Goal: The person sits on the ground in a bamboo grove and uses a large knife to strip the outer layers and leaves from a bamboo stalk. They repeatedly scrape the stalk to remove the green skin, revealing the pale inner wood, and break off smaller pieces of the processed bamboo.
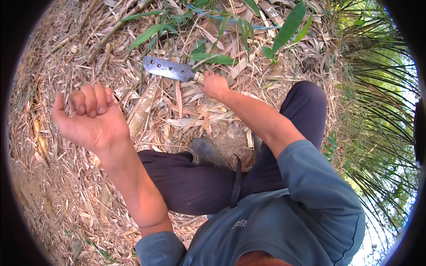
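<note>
A cleaver (167,69) with a broad grey metal blade, pierced by several holes, lies level just above the dry leaves at the top middle. Its short pale handle runs into my right hand (216,86), whose fingers are closed round it. The blade points to the left, away from that hand. On the left side, my left hand (92,117) is raised with its palm showing. Its fingers are loosely curled, the thumb stands apart, and it holds nothing.
Dry leaf litter (57,177) covers the ground. Green-leaved shoots (288,29) and a thin blue cord (262,27) are beyond the cleaver. A pale stem (144,106) lies between my hands. My bent leg (306,106) is beside my right forearm; long-leaved plants (377,97) stand at right.
</note>
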The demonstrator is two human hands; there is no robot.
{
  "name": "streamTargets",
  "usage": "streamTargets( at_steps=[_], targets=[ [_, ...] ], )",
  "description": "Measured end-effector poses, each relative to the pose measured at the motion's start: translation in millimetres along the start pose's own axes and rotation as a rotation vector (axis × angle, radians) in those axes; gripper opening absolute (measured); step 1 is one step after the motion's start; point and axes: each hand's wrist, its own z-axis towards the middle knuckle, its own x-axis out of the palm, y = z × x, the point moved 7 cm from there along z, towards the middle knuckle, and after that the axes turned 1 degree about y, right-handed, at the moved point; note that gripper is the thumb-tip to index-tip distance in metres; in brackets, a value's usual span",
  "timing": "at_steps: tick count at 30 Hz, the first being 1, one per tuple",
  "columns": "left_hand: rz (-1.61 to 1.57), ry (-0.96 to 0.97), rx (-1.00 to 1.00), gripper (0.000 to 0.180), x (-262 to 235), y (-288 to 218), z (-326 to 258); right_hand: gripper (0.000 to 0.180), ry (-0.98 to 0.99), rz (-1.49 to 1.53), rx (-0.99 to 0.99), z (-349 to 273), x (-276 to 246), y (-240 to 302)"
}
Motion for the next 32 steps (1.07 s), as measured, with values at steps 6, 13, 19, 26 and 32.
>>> streamTargets(
  at_steps=[6,13,19,26,32],
  targets=[
    [0.053,0.182,-0.178,0.049,16.6,32.1,-4.3,0.057,-0.116,0.228,0.038,-17.5,-20.7,-0.5],
    [0.044,0.189,-0.180,0.059,25.9,35.9,-3.2,0.063,0.097,0.421,0.036,-13.3,-59.8,-1.6],
    [0.470,-0.059,0.070,0.056,25.1,10.9,-16.3,0.056,0.102,0.632,0.164,-75.7,-106.5,14.6],
    [1.174,-0.143,-0.076,0.065,-77.0,48.5,-37.6,0.065,0.207,0.614,0.278,-211.3,-225.2,-22.0],
    [1.666,0.147,-0.025,0.059,-48.2,-115.8,-230.1,0.035,0.379,-0.266,-0.095,-338.5,-348.9,-99.6]
  ],
)
